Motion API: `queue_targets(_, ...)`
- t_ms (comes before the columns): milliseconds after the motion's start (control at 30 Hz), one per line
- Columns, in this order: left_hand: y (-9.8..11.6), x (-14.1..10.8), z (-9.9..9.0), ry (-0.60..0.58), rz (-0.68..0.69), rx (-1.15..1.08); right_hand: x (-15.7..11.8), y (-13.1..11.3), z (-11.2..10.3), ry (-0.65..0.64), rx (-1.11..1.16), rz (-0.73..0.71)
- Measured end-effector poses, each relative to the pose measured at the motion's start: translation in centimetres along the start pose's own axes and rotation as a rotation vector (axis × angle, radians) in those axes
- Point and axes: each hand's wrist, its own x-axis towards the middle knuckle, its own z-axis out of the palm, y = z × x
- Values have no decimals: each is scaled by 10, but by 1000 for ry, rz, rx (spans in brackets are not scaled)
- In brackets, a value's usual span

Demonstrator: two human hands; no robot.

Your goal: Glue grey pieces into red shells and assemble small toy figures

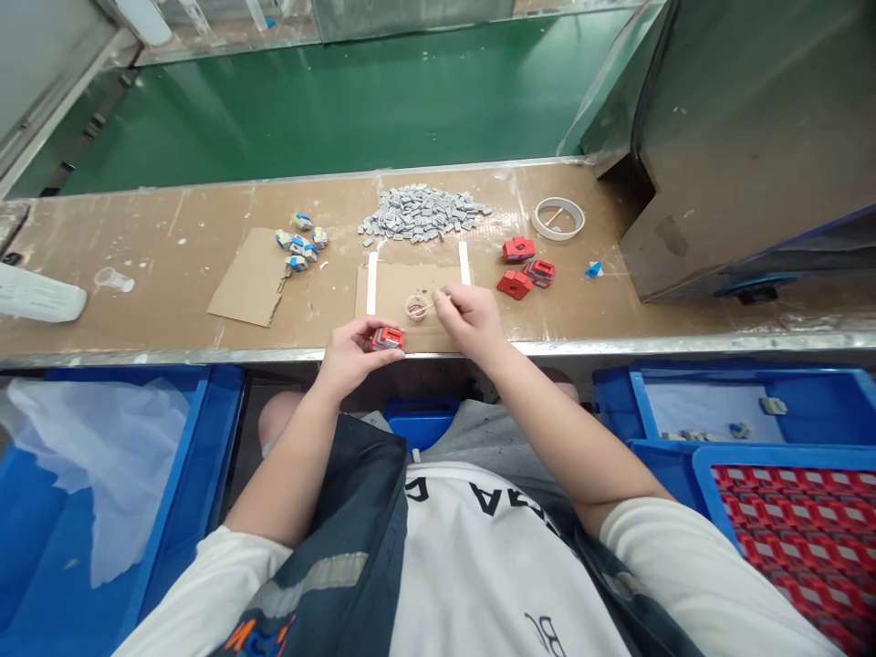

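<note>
My left hand [352,354] grips a small red and grey plastic part [388,338] between thumb and fingers, close to the bench's front edge. Pinched in my right hand [472,319] is a thin wooden stick [430,307], its tip at a small round cup [416,308]. The cup sits on a cardboard sheet [403,278] held down by two white tape strips. Several similar red parts [516,285] lie to the right of my right hand. Behind the sheet spreads a heap of small grey pieces [424,214].
Blue, yellow and grey parts [299,245] lie beside a loose cardboard piece [243,283]. A tape roll [558,219] is at the right, near a large metal housing [753,137]. A green belt [356,109] runs behind. Blue bins [198,456] and a tray of red parts [808,538] flank me.
</note>
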Motion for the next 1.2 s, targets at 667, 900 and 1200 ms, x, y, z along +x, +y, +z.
queue_targets(667, 19, -11, 0, 42, -57, 129, 13, 24, 10, -56, -143, 55)
queue_targets(900, 18, -9, 4, 9, -81, 152, 14, 24, 11, -57, -133, 42)
queue_targets(1200, 16, 3, 5, -28, -212, 23, 11, 26, 10, 43, 49, 21)
